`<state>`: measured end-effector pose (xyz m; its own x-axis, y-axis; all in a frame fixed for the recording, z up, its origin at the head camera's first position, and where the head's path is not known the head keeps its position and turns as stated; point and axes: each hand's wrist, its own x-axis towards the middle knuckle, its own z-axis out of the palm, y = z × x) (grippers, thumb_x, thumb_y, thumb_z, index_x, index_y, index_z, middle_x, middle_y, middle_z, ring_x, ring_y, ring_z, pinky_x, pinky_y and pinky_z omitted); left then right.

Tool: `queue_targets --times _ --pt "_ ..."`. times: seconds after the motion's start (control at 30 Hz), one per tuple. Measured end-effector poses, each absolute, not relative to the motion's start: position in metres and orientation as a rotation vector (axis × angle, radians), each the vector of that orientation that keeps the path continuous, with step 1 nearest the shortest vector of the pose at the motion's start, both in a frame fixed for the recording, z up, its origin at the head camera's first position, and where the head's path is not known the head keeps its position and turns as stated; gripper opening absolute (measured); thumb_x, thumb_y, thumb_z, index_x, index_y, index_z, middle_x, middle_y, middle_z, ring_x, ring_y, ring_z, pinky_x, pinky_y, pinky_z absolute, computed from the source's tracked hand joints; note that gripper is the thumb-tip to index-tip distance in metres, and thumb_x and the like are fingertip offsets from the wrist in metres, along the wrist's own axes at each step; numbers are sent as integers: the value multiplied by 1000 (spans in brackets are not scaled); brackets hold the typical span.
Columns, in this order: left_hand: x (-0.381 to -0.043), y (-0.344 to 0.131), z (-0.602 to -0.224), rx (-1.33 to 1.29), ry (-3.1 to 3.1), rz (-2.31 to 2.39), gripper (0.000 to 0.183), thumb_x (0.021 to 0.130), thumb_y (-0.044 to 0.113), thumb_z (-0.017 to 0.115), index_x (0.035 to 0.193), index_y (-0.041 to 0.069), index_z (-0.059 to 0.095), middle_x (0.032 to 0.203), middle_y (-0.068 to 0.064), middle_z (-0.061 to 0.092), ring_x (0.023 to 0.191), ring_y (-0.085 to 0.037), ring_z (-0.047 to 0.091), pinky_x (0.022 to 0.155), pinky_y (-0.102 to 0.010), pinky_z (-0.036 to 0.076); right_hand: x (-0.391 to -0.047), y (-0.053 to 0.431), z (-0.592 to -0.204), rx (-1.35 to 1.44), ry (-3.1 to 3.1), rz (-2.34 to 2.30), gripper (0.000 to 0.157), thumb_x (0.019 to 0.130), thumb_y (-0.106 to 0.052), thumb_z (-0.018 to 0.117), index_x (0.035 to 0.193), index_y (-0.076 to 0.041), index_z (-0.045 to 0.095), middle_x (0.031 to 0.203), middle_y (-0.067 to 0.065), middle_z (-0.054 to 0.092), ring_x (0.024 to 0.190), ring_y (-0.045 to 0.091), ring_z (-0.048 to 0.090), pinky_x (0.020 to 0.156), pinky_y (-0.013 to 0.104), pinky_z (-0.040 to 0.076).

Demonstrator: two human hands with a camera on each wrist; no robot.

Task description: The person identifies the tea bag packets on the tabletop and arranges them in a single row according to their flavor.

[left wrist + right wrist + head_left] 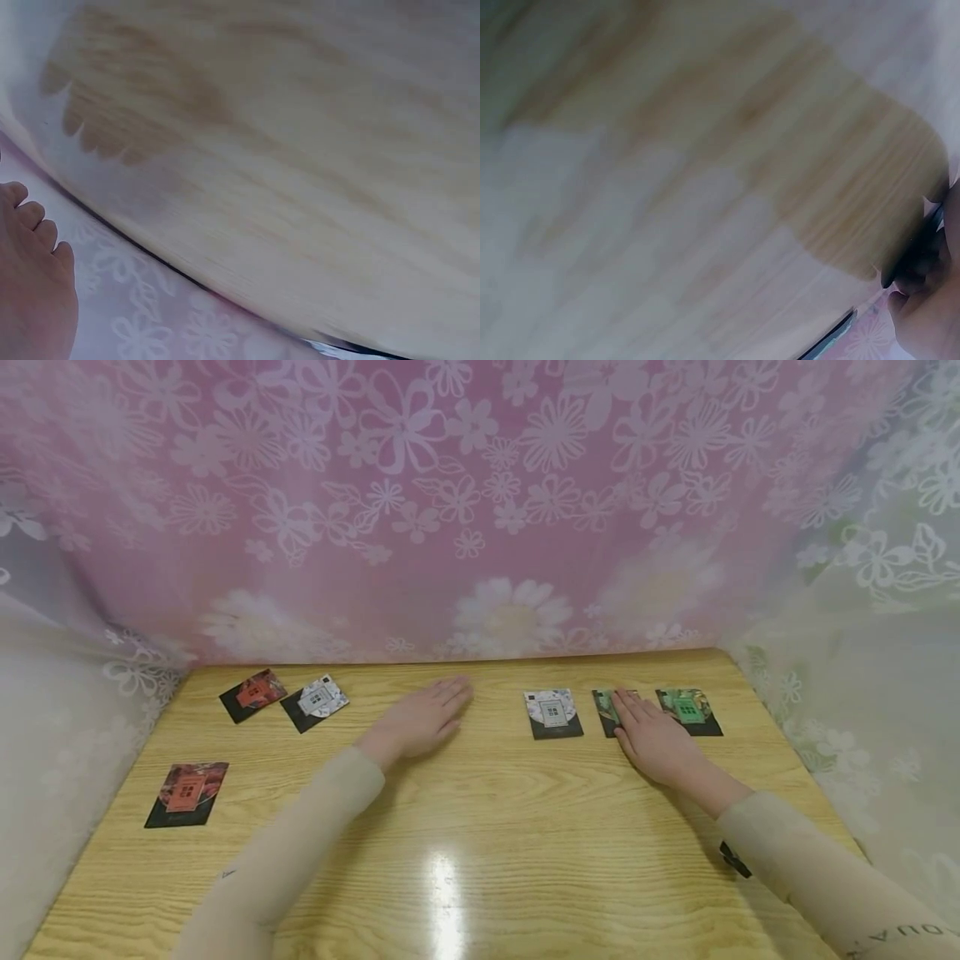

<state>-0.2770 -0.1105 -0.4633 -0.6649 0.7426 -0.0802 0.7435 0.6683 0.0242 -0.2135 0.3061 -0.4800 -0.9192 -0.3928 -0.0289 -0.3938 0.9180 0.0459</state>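
Observation:
My left hand [420, 718] is over the back middle of the table, fingers straight, holding nothing. In the left wrist view, that hand [34, 277] shows at the lower left edge, beside bare wood. My right hand [660, 739] lies with extended fingers on a flat green-and-black packet [606, 720], covering part of it. A second green packet [690, 710] is just behind that hand, partly overlapped by it. To their left lies a white-and-black packet [555, 714]. The right wrist view shows a dark edge of the packet [911, 259] against the fingers.
Another white-and-black packet [315, 702] lies at the back left, touching or nearly touching a red packet [253, 695]. A second red packet [187, 793] is nearer the left edge of the wooden table [480, 827]. Flowered pink cloth [480, 527] hangs behind.

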Motion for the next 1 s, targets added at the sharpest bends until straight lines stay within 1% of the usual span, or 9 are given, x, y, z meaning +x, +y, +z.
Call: queue_targets --times 0.13,0.4,0.6,0.77,0.87,1.0 --pt "-275 -131 -464 1232 2822 10 63 114 30 43 168 2 26 177 -17 21 165 -34 22 136 -48 22 -213 306 -479 -626 3057 72 63 114 -25 44 164 10 26 170 31 29 159 46 31 130 61 30" --pt "-269 -187 -460 1097 2899 44 61 113 24 49 165 -3 33 174 -23 29 163 -39 27 135 -52 26 -212 305 -478 -621 3059 78 63 114 -24 45 164 10 27 170 31 29 158 46 32 130 60 31" --pt "-267 -232 -460 917 2935 -32 59 114 21 44 167 1 28 175 -21 26 163 -39 25 135 -54 24 -211 304 -478 -621 3051 66 63 114 -24 44 164 10 27 170 31 29 158 47 31 130 61 30" --pt "-267 -264 -458 838 2950 -46 59 112 16 47 166 -2 29 174 -26 26 162 -44 25 134 -58 24 -211 305 -479 -620 3055 78 63 114 -25 43 164 10 26 170 30 29 159 46 31 131 61 30" --pt "-267 -280 -459 789 2943 -37 61 112 15 45 167 -3 26 174 -28 23 162 -46 23 133 -60 24 -212 306 -479 -624 3056 87 63 114 -25 43 164 10 26 170 30 29 159 46 31 131 61 30" --pt "-266 -293 -461 747 2928 -41 63 113 16 42 169 -2 19 176 -26 16 164 -45 18 133 -61 22 -213 306 -479 -629 3059 104 63 114 -25 43 164 10 27 170 30 29 159 46 31 130 60 31"
